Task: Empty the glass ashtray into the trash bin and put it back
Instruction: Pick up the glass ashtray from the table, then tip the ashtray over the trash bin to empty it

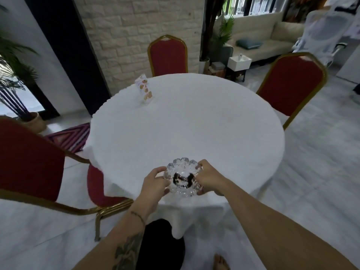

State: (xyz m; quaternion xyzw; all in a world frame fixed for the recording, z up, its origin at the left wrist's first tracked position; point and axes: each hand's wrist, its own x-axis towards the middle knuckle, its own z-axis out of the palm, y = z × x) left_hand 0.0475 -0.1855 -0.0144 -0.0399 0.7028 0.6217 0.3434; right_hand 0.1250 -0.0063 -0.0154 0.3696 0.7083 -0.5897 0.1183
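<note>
A clear, scallop-rimmed cut-glass ashtray [182,177] sits at the near edge of a round bench draped in a white tablecloth [185,121], and both hands are closed on it. The left hand [154,184] grips the ashtray's left rim, thumb over the top edge and fingers curled underneath; the right hand [207,177] grips the right rim in the same way, fingertips hooked over the scalloped edge. Whether the ashtray rests on the cloth or is raised just off it cannot be told from this angle. Dark ash and residue [183,179] lie in the bottom of the glass bowl. The left forearm bears a dark tattoo [128,250] and a thin wrist band [138,216]. Toward the far left of the bench stands a small upright card with orange and pink printed shapes [144,89], well apart from the ashtray. Three red-upholstered chairs with gold metal frames ring the bench: one at the far side [168,56], one at the right [292,84], and one close at the left [29,162]. A cream sofa [268,38] stands in the background at upper right.
</note>
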